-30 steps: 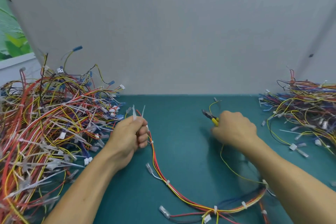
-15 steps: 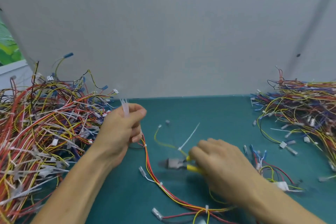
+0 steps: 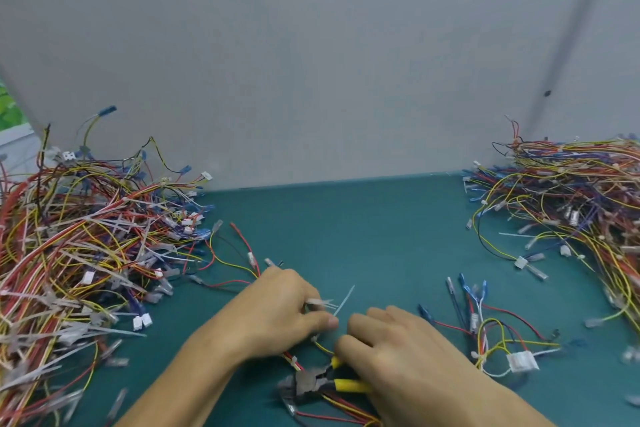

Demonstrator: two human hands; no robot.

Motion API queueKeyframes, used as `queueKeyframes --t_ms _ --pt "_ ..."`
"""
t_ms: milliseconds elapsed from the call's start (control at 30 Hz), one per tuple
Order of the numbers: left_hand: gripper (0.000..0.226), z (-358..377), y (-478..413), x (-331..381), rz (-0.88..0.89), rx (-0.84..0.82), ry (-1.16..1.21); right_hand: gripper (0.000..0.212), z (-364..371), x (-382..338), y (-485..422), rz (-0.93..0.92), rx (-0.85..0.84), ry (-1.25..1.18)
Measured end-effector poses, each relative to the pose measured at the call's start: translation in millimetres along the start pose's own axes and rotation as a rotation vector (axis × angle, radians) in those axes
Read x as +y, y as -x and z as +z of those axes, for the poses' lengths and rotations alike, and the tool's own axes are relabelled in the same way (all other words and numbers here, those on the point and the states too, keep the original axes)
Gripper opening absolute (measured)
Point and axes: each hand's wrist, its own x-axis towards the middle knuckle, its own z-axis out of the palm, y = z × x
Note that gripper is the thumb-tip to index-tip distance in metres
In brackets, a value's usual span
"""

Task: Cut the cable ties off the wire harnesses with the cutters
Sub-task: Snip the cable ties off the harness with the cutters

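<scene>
The yellow-handled cutters [image 3: 311,385] are gripped by the handles in the curled fingers of the right hand [image 3: 405,360], the head lying just below the left hand [image 3: 280,315], whose fingers are closed on a few white cable ties [image 3: 320,303], the wire harness [image 3: 294,359] passing beneath them on the bench [image 3: 363,236], both palms turned down.

Bare left hand [image 3: 280,317], right hand [image 3: 412,362]

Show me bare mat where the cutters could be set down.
Biggest bare patch of mat: ahead of the left hand and right hand, between the left pile and right pile, up to the wall. Crowded: both piles, the loose harness beside the right hand, and wires under the cutters.
</scene>
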Motion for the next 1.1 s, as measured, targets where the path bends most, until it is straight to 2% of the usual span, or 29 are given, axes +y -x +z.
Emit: queueKeyframes --t_ms 133,300,367,433,600,700,800,933,1100 --pt "0.043 0 3 2 -0.121 -0.035 -0.062 0.013 1 0 0 0.014 0.023 0.046" --pt "0.056 -2 2 6 -0.095 -0.024 -0.098 0.022 -6 1 -7 0.034 0.221 0.194" --pt "0.05 -3 1 7 -0.049 -0.036 0.004 0.024 -9 1 -8 0.036 0.279 0.213" --pt "0.036 -4 0 6 -0.007 -0.061 0.146 0.023 -11 1 -8 0.03 0.278 0.195" --pt "0.008 -7 -2 -3 0.01 0.099 0.403 0.01 -9 7 -4 0.035 0.064 0.087" --pt "0.014 -8 -1 -9 0.021 0.14 0.415 0.007 -10 11 0 0.065 -0.138 -0.031" --pt "0.021 -7 2 -19 0.019 0.072 0.412 0.015 -16 17 0 0.157 -0.347 -0.167" --pt "0.035 -6 3 -27 -0.003 0.012 0.43 0.007 -20 26 -1 0.339 -0.343 -0.295" --pt "0.043 -4 2 -23 -0.009 0.006 0.418 0.007 -22 21 -3 0.497 -0.353 -0.174"
